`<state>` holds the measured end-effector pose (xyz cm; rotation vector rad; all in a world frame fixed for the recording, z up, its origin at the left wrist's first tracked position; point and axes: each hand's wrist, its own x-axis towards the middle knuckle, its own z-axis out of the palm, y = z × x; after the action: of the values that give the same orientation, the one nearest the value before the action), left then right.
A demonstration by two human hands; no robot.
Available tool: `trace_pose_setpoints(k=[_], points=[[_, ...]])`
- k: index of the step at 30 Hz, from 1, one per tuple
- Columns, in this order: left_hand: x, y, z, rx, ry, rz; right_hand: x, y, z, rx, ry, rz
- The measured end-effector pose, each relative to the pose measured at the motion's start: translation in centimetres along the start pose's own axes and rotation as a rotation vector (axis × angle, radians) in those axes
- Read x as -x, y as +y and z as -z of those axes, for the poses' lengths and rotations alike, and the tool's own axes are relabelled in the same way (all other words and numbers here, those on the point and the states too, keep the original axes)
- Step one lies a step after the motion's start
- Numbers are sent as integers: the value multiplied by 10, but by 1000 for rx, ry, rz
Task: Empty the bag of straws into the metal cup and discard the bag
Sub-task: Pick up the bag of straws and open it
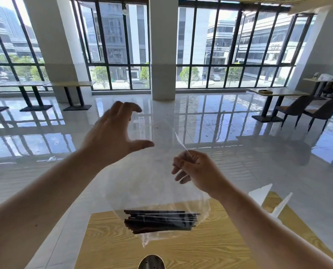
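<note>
1. The light wooden desk [107, 249] lies below; I judge that nothing is poured yet.
2. The clear plastic bag [152, 183] hangs above the desk's middle, mouth up.
3. The left hand [111, 136] is spread wide and holds nothing; the right hand [196, 169] pinches the bag's top edge.
4. The thin dark straws [161, 220] lie at the bag's bottom, long axis left to right.
5. The round metal cup [151, 263] stands at the near edge, no straws in it.

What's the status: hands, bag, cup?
Left hand open beside bag top, no grip. Right hand pinches bag edge. Straws inside bag, metal cup below. Nothing blocking.
</note>
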<state>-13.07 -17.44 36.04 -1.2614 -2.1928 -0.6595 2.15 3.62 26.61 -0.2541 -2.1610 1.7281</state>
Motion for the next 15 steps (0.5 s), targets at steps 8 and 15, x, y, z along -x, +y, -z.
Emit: trace_pose_setpoints(k=[8, 15], points=[[37, 5, -3, 361, -214, 99, -6, -14, 14, 14, 31, 2], [15, 15, -25, 386, -534, 141, -9, -19, 14, 20, 33, -15]])
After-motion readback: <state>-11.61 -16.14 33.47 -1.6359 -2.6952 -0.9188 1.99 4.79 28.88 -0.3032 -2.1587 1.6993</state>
